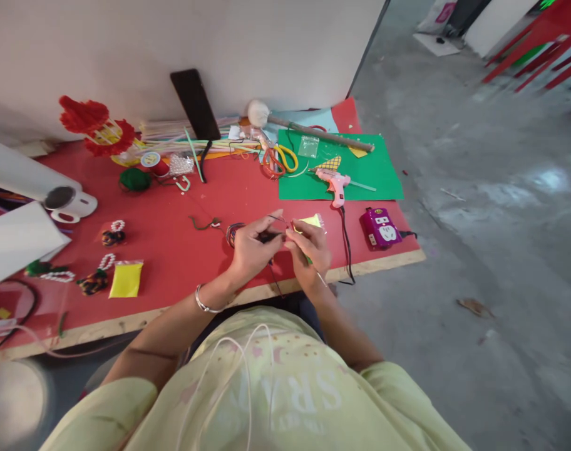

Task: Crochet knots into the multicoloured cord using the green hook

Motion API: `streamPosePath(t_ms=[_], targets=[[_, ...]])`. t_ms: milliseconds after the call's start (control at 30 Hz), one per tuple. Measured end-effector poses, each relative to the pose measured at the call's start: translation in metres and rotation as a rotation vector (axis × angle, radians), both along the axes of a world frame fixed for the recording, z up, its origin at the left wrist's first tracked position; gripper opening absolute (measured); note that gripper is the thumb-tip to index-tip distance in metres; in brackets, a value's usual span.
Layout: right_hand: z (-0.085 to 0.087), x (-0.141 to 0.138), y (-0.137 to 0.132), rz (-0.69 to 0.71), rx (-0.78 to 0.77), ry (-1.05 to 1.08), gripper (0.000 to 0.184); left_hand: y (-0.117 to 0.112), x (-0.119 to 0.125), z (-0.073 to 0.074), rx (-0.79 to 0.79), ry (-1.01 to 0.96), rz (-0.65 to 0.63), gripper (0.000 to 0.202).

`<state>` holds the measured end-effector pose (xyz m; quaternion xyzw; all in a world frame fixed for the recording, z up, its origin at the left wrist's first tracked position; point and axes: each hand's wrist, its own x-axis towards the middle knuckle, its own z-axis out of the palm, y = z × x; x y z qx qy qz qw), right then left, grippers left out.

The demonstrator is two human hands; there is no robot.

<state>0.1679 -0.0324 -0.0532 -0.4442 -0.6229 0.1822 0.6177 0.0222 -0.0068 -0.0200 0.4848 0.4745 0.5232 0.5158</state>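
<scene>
Very little can be read. Closer to the wearer than the fingers (305, 236), the yellow shirt (220, 401) bears large pale capitals (331, 389); an S stands out at the right end, the others too blurred to be sure of, like the smaller line (316, 428) nearer still. Farther off, left of the fingers, the label (150, 158) on the thread spool (161, 168) is illegible; so is the badge (378, 212) on the purple socket box (380, 230) to their right.

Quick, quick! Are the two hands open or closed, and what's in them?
Left hand: closed, pinching a thin dark strand.
Right hand: closed around a thin pale stick; anything else at its fingertips is too small to tell.
</scene>
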Motion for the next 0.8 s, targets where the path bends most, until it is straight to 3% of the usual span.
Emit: streamPosePath(t_ms=[100,167,300,533,800], targets=[[-0.007,-0.010,0.003,-0.053,-0.035,0.140,0.019,0.001,0.000,0.006,-0.148,-0.229,-0.083,0.053],[-0.013,-0.012,0.007,-0.006,-0.116,0.311,0.025,0.004,-0.006,0.012,-0.292,-0.344,-0.201,0.057],[-0.018,0.007,0.020,0.321,-0.322,0.532,0.036,0.012,-0.023,0.021,-0.376,-0.327,-0.303,0.054],[0.003,0.058,0.051,0.716,-0.513,0.388,0.033,0.021,-0.039,0.023,-0.370,-0.123,-0.408,0.050],[0.015,0.072,0.063,0.837,-0.549,0.264,0.029,0.024,-0.039,0.021,-0.328,-0.093,-0.404,0.046]])
